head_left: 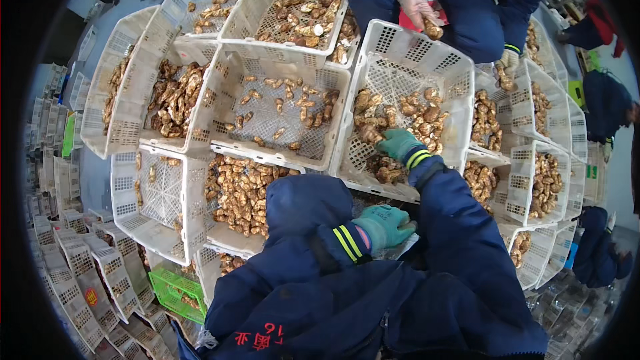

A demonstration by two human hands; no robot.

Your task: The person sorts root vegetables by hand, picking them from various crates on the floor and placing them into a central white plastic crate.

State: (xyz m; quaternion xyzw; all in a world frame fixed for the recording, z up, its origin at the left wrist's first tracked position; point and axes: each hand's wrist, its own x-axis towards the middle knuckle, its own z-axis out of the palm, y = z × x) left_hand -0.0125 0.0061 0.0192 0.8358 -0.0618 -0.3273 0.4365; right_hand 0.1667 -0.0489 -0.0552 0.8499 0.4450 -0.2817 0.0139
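Note:
My right hand (401,145), in a teal glove, reaches into a white perforated crate (459,135) of brown matsutake-like mushrooms. Its fingers close round a mushroom (371,135) in the left part of that crate, though the fingertips are partly hidden. More mushrooms (427,120) lie in loose piles just beyond and to the right of this hand. My left hand (385,227), gloved the same way, stays low in front of me, below the crate's near edge. Its fingers are curled under, and whatever they hold is hidden. Something like clear plastic shows beside it.
A crate (227,103) with scattered small mushrooms stands to the left, a fuller one (208,227) below it. A green basket (177,293) sits at lower left. Across from me, a co-worker's gloved hand (418,7) holds a mushroom; their other hand (510,60) is above the right-hand crates.

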